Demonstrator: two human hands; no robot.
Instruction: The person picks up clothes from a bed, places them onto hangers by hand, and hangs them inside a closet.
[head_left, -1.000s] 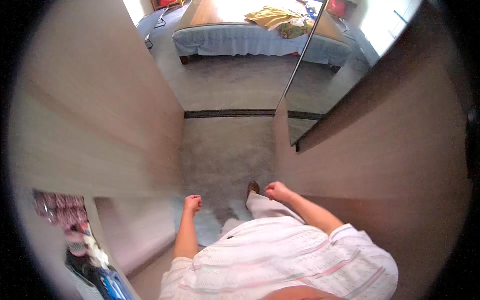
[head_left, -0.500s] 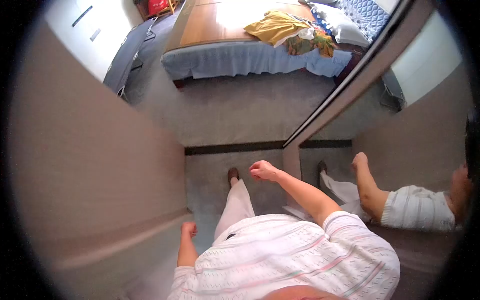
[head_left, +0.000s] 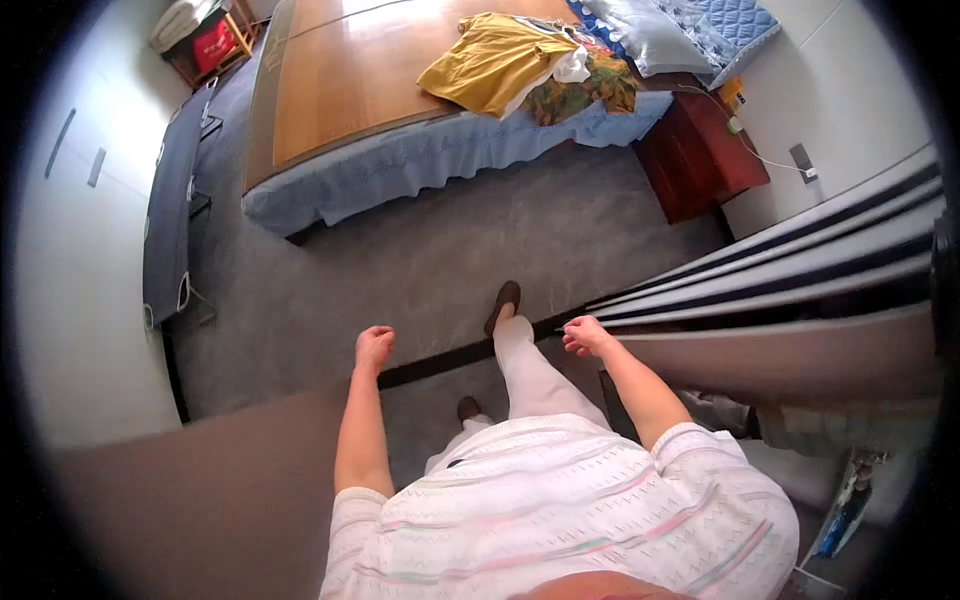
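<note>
Our L hand (head_left: 375,347) loosely fisted, R hand (head_left: 587,336) half-open, nothing visible in either; we shd lift rear shoe (head_left: 469,408) clear o/ strip (head_left: 440,362).

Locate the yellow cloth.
Head view, upper middle: the yellow cloth lies on the bed, just left of the green-brown patterned cloth and farther left of the pale pillow.

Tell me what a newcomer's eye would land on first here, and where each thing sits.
The mustard-yellow garment stands out first, lying towards the near edge of the bed, at the top of the view. Next comes the reddish-brown cabinet beside the bed, at upper right. Lower down, the white striped top fills the bottom centre, with the left hand and right hand ahead of it, neither visibly holding anything.
</note>
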